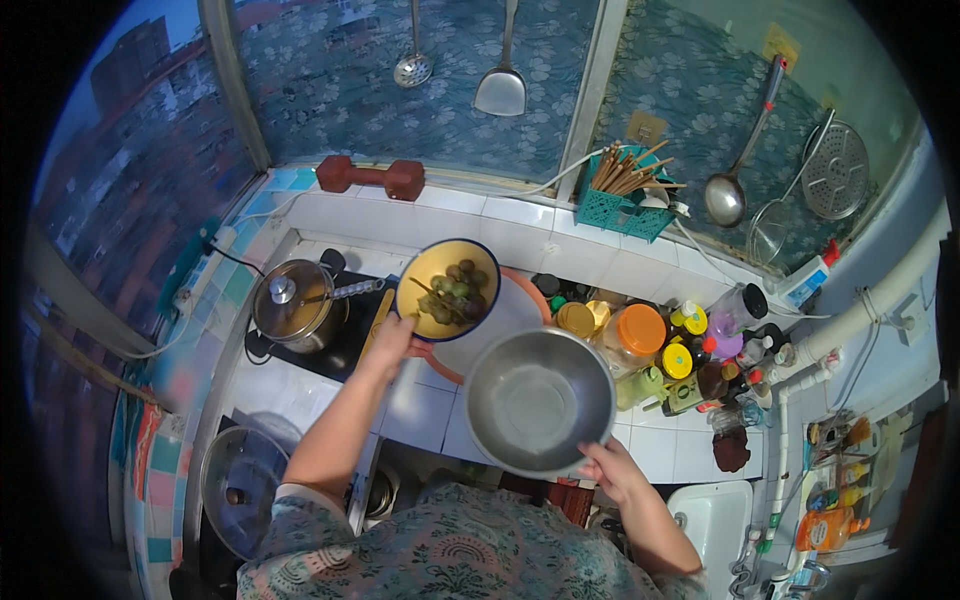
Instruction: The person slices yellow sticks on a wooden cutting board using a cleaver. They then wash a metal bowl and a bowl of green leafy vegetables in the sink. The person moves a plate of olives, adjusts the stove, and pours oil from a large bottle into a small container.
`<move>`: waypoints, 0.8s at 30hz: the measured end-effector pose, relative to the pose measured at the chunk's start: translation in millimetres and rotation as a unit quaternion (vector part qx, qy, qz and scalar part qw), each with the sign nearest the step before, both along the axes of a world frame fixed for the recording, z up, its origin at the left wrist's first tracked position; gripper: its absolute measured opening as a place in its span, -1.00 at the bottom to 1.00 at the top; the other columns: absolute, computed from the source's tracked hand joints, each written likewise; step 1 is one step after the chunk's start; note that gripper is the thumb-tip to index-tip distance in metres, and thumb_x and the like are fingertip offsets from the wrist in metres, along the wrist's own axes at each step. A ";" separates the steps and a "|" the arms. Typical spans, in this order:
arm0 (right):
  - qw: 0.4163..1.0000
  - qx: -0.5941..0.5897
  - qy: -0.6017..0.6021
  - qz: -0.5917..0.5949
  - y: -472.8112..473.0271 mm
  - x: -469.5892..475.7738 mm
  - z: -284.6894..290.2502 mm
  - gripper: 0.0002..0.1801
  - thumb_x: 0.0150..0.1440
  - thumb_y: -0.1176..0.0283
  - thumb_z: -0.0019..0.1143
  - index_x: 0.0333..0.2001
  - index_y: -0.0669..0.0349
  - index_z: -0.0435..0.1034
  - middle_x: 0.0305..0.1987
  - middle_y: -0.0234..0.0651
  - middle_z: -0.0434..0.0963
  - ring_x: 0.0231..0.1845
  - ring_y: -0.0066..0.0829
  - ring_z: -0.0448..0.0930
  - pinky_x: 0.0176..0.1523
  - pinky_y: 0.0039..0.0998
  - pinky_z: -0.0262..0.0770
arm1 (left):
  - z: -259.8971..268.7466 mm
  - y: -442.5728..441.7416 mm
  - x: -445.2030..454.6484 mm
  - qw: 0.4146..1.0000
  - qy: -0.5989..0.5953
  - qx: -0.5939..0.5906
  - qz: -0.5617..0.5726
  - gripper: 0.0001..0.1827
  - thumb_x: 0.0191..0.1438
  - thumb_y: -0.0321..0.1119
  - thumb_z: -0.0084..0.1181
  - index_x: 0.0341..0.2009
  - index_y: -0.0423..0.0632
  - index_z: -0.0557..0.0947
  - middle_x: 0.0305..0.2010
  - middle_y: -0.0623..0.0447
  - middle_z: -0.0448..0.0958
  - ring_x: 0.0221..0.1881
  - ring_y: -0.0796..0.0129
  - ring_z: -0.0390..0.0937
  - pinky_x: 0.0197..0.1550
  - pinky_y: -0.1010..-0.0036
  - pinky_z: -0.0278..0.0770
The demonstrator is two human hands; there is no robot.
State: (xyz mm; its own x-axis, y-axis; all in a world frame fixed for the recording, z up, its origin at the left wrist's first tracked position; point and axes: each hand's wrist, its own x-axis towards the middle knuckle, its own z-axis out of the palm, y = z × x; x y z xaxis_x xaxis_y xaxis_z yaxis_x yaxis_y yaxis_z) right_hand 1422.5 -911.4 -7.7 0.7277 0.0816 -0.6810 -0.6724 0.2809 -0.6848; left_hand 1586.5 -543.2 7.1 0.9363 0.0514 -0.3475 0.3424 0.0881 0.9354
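Observation:
My left hand (392,343) grips the near rim of a yellow enamel bowl with a dark blue edge (484,279). Inside that bowl lies a bunch of grapes, green and brownish (453,294), on its stem. In my right hand (609,466) is the rim of a wide grey metal basin (536,409), whose inside shows nothing in it. The basin is to the right of the bowl and closer to my body. Behind both lies a round white board with an orange rim (529,292), partly covered by them.
A lidded pot (292,307) stands on a black cooktop (367,319) at left. Jars and bottles, one with an orange lid (637,330), crowd the counter's right. A glass lid (244,480) is at lower left, a white sink (720,517) at lower right. A dumbbell (370,177) rests on the ledge.

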 end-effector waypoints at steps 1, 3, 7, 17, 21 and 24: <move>0.999 -0.009 -0.014 0.028 4.8 15.5 -15.2 -0.54 0.04 0.51 0.05 0.04 0.26 0.18 -0.11 -0.28 0.41 -0.34 -0.51 0.49 -0.22 -0.50 0.52 | 15.1 8.2 -9.5 1.000 -0.013 0.010 0.003 -0.67 0.13 -0.34 -0.30 -0.06 -0.25 0.31 -0.40 -0.13 0.53 -0.55 0.31 0.55 -0.55 0.52 0.54; 0.999 0.026 -0.041 0.016 41.5 46.2 -11.9 -0.60 0.06 0.49 0.01 0.00 0.29 0.19 -0.12 -0.23 0.42 -0.33 -0.43 0.51 -0.17 -0.43 0.54 | 30.0 31.2 -26.8 0.999 -0.010 0.017 0.033 -0.71 0.12 -0.34 -0.28 -0.13 -0.26 0.32 -0.43 -0.11 0.52 -0.57 0.34 0.53 -0.54 0.55 0.54; 0.996 0.084 -0.040 0.005 89.9 114.3 -47.3 -0.64 0.09 0.46 -0.02 -0.05 0.38 0.19 -0.17 -0.16 0.40 -0.29 -0.32 0.51 -0.13 -0.32 0.56 | 47.2 61.4 -64.2 0.996 -0.012 0.049 0.067 -0.72 0.13 -0.33 -0.29 -0.15 -0.26 0.33 -0.45 -0.10 0.51 -0.59 0.35 0.50 -0.56 0.53 0.52; 0.993 0.050 0.081 -0.075 136.5 220.1 -139.6 -0.66 0.15 0.51 -0.13 0.03 0.18 0.20 0.03 -0.19 0.29 0.07 -0.17 0.33 0.15 -0.01 0.30 | 10.3 80.2 -117.5 0.991 0.042 0.047 0.114 -0.69 0.12 -0.33 -0.27 -0.10 -0.26 0.30 -0.48 -0.08 0.51 -0.62 0.35 0.48 -0.57 0.51 0.50; 0.990 0.025 0.098 -0.100 145.9 226.4 -138.2 -0.56 0.13 0.53 -0.11 0.12 0.27 0.13 0.15 -0.13 0.24 0.15 -0.13 0.27 0.23 -0.02 0.17 | -7.6 78.9 -128.1 0.991 0.080 0.055 0.092 -0.66 0.12 -0.35 -0.26 -0.06 -0.30 0.26 -0.45 -0.10 0.50 -0.60 0.32 0.51 -0.57 0.53 0.51; 0.984 0.037 0.067 -0.160 152.2 225.6 -139.2 -0.42 0.08 0.49 -0.03 0.17 0.37 0.04 0.23 -0.06 0.17 0.24 -0.14 0.18 0.27 -0.14 0.11 | -22.5 78.7 -135.4 0.992 0.098 0.055 0.051 -0.64 0.12 -0.36 -0.28 -0.04 -0.33 0.24 -0.44 -0.11 0.51 -0.59 0.31 0.52 -0.58 0.54 0.51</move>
State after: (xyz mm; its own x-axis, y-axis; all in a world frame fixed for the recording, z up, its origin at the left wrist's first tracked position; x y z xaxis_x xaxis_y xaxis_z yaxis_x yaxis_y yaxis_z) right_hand 1648.1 -759.2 -146.9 0.6283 -0.0850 -0.7733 -0.6241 0.5384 -0.5662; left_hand 1451.1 -464.5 -15.5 0.8393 0.1898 -0.5094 0.5133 0.0316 0.8576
